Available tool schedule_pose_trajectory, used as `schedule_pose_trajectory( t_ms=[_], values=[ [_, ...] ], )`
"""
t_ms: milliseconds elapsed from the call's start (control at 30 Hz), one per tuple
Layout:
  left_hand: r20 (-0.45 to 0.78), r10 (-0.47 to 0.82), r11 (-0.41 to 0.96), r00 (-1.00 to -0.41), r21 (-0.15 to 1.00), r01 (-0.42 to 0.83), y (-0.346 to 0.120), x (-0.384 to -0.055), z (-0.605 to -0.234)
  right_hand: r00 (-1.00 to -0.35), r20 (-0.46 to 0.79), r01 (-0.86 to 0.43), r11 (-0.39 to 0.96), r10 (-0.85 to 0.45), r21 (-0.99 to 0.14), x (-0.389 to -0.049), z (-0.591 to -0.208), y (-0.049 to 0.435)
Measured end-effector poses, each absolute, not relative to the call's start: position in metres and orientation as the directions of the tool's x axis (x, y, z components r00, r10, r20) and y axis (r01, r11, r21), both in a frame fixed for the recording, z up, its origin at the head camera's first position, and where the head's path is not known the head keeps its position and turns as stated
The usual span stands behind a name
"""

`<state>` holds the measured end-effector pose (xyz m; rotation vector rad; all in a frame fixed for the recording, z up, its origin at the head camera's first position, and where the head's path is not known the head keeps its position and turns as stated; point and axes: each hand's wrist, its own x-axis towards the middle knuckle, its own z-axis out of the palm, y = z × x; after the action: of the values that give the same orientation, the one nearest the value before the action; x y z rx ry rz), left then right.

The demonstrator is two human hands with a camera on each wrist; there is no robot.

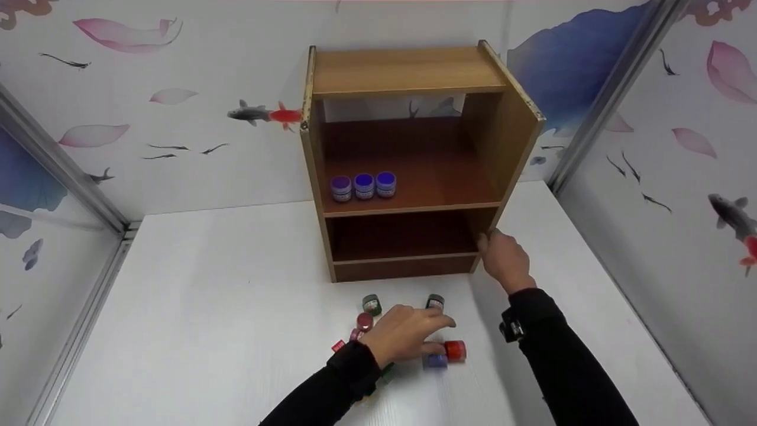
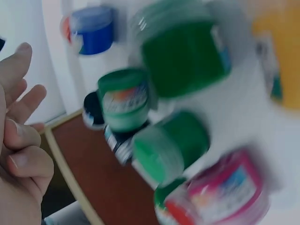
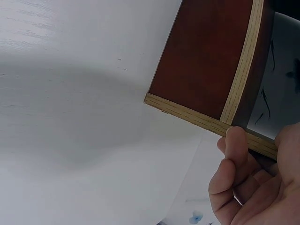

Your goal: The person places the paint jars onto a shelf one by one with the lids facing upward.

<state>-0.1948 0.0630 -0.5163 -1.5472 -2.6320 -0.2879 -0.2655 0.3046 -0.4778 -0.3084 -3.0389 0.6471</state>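
A small wooden shelf [image 1: 414, 206] stands against the back wall; three paint jars with blue and purple lids, including a blue-lidded jar [image 1: 386, 184], line the left of its upper board. My right hand [image 1: 504, 260] grips the front edge of the right side panel [image 3: 187, 115], low down, fingers curled at the wood. Over loose paint jars on the table hovers my left hand [image 1: 405, 332], fingers loosely bent around nothing. Close to its fingertips lie a red jar [image 1: 455, 351] and a blue jar [image 1: 437, 361]. Part of the cluster is hidden under this hand.
Nearer the shelf lie a green jar [image 1: 371, 305] and a dark-lidded jar [image 1: 435, 302]. The left wrist view shows more green jars [image 2: 185, 56], a pink jar [image 2: 229, 192] and a yellow jar [image 2: 288, 61]. Printed panels enclose the white table [image 1: 225, 307] at the back and sides.
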Motion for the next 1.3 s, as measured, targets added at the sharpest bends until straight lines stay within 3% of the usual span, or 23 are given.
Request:
schedule_pose_trajectory(
  t_ms=[367,700,967,1133,1300],
  values=[
    [-0.009,0.770,0.634,-0.638,0.118,0.764,0.072,-0.183,-0.532,-0.981,-0.031,0.188,0.892,0.192,-0.411,-0.265,-0.472,0.306],
    [-0.016,0.769,0.639,-0.639,0.054,0.768,0.075,-0.180,-0.542,-0.976,-0.055,0.213,0.889,0.209,-0.404,-0.266,-0.473,0.304],
    [0.006,0.770,0.635,-0.638,0.084,0.768,0.072,-0.182,-0.541,-0.977,-0.050,0.208,0.893,0.205,-0.400,-0.266,-0.474,0.304],
    [0.022,0.748,0.661,-0.664,0.079,0.747,0.071,-0.182,-0.542,-0.977,-0.050,0.209,0.895,0.206,-0.395,-0.266,-0.475,0.304],
    [-0.048,0.699,0.715,-0.714,0.085,0.694,0.075,-0.177,-0.547,-0.979,-0.043,0.202,0.898,0.201,-0.391,-0.265,-0.476,0.304]
  ],
)
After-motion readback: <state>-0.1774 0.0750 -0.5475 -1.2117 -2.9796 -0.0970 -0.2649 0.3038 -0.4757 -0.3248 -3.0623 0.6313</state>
